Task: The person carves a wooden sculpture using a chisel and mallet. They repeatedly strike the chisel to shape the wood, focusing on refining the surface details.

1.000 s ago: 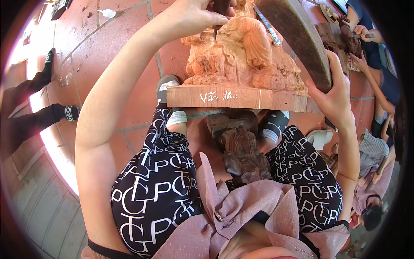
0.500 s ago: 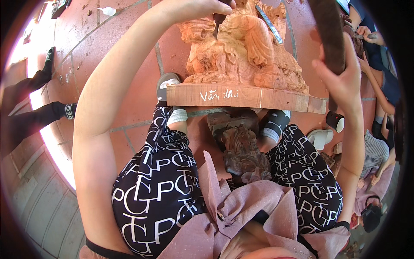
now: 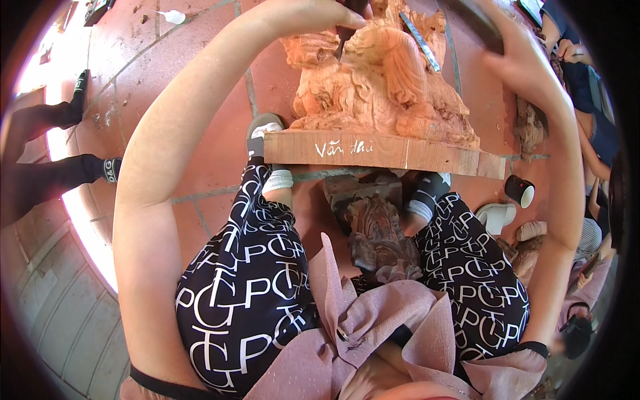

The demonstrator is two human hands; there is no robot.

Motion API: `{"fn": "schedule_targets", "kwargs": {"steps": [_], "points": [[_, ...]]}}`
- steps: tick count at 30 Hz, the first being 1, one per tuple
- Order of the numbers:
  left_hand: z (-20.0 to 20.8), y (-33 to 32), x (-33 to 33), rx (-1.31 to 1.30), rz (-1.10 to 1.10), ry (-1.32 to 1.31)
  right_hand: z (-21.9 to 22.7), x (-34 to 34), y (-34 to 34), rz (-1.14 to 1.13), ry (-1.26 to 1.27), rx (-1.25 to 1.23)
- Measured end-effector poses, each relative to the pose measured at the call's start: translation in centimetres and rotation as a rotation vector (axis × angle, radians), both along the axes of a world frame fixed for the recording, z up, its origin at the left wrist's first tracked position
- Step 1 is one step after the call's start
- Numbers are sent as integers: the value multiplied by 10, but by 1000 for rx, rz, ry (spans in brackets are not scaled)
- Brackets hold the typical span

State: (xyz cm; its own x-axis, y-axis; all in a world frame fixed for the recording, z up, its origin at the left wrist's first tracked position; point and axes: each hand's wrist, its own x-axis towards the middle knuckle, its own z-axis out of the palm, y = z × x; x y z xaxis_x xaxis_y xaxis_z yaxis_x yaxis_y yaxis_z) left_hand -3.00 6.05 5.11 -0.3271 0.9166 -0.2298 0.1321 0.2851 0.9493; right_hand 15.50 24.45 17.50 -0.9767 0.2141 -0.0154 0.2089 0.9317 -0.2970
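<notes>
A carved wooden figure [image 3: 373, 100] in pale orange wood rises from a flat base [image 3: 393, 150] with white handwriting on its front. My left hand [image 3: 327, 15], at the top edge, is closed around a dark-handled carving chisel [image 3: 345, 33]; the blade points down onto the carving. To the right of the figure, my raised right hand [image 3: 520, 63] grips a dark wooden mallet [image 3: 475, 21]. Motion smears both, and the mallet's far end leaves the picture. A flat bluish metal strip [image 3: 420, 41] leans across the carving's upper right.
Between my legs lies a dark carved wooden piece [image 3: 377, 230]. At right are a black cup [image 3: 519, 191], a pale slipper [image 3: 496, 217] and several people close by. Someone's dark-clad legs [image 3: 60, 170] extend in from the left. Red tiles [image 3: 207, 120] cover the floor.
My right hand and the mallet have swung upward, the mallet tilting further left. My left hand keeps the chisel on the carving. The whole view has shifted slightly.
</notes>
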Motion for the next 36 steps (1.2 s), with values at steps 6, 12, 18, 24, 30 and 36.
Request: {"fn": "schedule_targets", "kwargs": {"steps": [6, 12, 18, 24, 30, 36], "points": [[-3, 14, 0, 186, -27, -46, 24, -2, 21, -189, -73, -276], [-3, 5, 2, 267, -6, 98, 18, -8, -1, 52, -168, 144], [-3, 17, 1, 165, -87, -12, -5, 8, -8, -5, 299, -15], [0, 12, 2, 170, -66, -2, 17, 8, -9, 58, 37, 146], [11, 11, 5, 47, -47, 164, -18, 24, 50, 101, -83, -1], [53, -19, 22, 241, 182, 97, -23, 64, 18, -210, -180, -626]]}}
